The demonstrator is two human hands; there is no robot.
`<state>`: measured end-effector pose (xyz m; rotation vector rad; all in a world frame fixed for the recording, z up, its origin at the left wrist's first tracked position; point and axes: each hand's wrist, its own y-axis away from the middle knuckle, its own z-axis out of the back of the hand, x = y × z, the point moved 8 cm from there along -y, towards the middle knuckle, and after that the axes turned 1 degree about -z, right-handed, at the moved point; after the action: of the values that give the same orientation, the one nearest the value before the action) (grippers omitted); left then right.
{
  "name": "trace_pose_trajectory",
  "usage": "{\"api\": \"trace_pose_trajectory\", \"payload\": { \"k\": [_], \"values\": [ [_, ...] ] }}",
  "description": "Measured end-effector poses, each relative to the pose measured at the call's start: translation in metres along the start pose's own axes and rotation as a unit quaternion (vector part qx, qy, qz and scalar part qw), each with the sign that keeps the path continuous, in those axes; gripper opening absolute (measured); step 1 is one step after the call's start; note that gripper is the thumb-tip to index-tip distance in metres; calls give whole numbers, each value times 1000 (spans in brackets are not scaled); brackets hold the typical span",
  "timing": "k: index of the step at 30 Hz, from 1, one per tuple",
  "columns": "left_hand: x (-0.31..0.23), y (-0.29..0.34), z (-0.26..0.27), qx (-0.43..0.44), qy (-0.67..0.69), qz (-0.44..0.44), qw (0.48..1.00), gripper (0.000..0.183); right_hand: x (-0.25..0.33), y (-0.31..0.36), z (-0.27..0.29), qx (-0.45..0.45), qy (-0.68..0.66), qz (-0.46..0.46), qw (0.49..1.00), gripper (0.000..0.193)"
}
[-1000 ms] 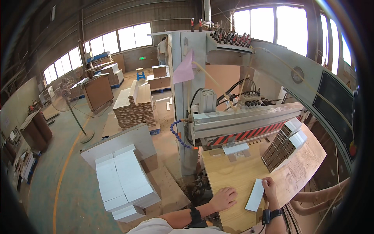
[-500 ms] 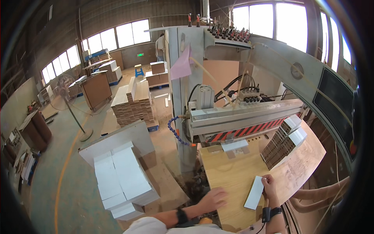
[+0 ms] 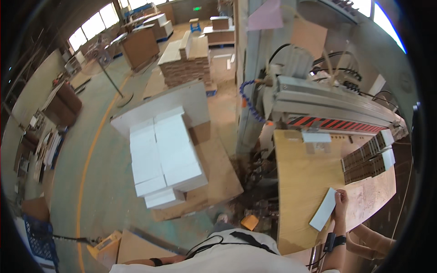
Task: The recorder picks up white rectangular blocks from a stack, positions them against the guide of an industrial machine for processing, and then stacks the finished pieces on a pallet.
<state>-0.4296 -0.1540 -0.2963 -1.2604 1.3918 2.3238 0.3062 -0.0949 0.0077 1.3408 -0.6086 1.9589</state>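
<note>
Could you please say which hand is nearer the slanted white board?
Right hand: it holds the white board by its upper end; the left hand is far left.

1 handheld strip point(image 3: 323, 210) — 1 blue crate point(image 3: 41, 240) — 1 stool point(image 3: 195, 22).

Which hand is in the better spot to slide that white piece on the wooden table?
Probably the right hand: it touches the far end of the white piece on the wooden table. The left arm is down by the bottom edge, well away.
</note>
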Motion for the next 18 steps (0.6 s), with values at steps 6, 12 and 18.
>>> {"api": "trace_pose_trajectory", "payload": {
  "k": [6,12,18],
  "values": [
    [-37,29,7,-95,36,212,972,45,-4,1,-1,-4,-10,-22,1000,9],
    [-47,63,-15,57,398,181,897,39,-7,0,-3,1,-22,-17,1000,13],
    [-81,75,-13,59,411,206,886,44,-9,0,-1,-9,-20,-36,999,15]
  ]
}}
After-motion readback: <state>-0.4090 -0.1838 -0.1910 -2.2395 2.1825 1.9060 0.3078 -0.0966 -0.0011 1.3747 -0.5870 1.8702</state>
